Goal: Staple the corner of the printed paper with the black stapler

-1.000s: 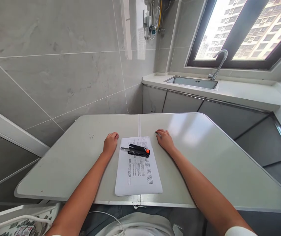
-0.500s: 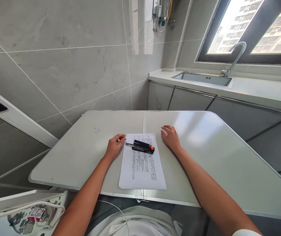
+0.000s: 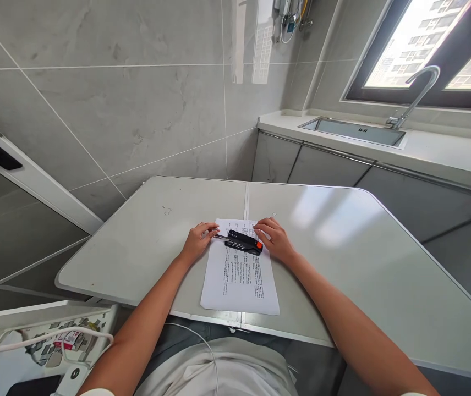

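Note:
A black stapler [image 3: 244, 242] with an orange patch lies across a sheet of printed paper [image 3: 239, 291], its narrow metal part sticking out to the left. The fingers and thumb of my left hand [image 3: 197, 241] close on the tip of that metal part, at the paper's left edge. My right hand [image 3: 275, 240] hovers by the stapler's orange end with fingers spread and bent over the paper's upper right edge. Just beyond those fingers a small pale object [image 3: 274, 214] lies on the table, too small to name.
The white folding table [image 3: 343, 275] has a seam down its middle. A plastic basket [image 3: 95, 330] with a cable and small items stands low at left. Behind on the right are a counter with a sink [image 3: 351, 131] and a tap [image 3: 419, 93], and a tiled wall [image 3: 115, 110].
My left hand has moved right onto the stapler's metal end. My right hand has moved left towards the stapler, leaving the small pale object on the table. The camera view has shifted slightly.

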`<state>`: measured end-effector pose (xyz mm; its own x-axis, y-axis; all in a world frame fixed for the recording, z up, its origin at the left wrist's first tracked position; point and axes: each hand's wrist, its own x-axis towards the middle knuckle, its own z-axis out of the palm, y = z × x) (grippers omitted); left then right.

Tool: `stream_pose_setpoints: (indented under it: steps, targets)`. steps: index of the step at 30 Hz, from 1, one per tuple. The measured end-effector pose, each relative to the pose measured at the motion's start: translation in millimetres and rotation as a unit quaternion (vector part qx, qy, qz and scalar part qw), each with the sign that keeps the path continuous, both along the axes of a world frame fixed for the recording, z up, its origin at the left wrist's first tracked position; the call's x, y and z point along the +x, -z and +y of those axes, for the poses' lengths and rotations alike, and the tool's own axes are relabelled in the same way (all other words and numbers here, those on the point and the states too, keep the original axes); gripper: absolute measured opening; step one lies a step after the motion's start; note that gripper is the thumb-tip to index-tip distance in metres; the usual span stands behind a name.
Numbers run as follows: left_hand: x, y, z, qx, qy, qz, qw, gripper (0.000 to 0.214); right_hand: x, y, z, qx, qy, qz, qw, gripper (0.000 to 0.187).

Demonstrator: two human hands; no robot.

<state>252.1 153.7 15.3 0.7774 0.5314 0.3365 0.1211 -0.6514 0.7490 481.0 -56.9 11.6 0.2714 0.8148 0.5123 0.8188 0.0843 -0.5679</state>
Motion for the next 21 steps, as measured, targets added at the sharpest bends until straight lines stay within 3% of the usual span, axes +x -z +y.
stream_pose_setpoints:
  steps: [5,8,16,21]
  targets:
    - [0.5,1.9,3.5,0.115,0.08,0.041,0.989,0.016,1.7,-0.3,0.3,0.001,0.024,0.018,1.0,0.036]
    - [3.5,6.8,5.2,0.159,0.073,0.055,0.983,0.012,-0.5,-0.3,0.9,0.006,0.008,0.017,1.0,0.034]
    - [7.0,8.9,5.2,0.168,0.048,0.074,0.982,0.011,-3.9,-2.0,0.7,-0.012,-0.065,0.017,0.998,0.028]
    - [6.7,9.0,5.9,0.15,0.051,0.097,0.983,0.016,-11.7,-5.0,2.4,-0.074,-0.125,0.014,0.989,0.051]
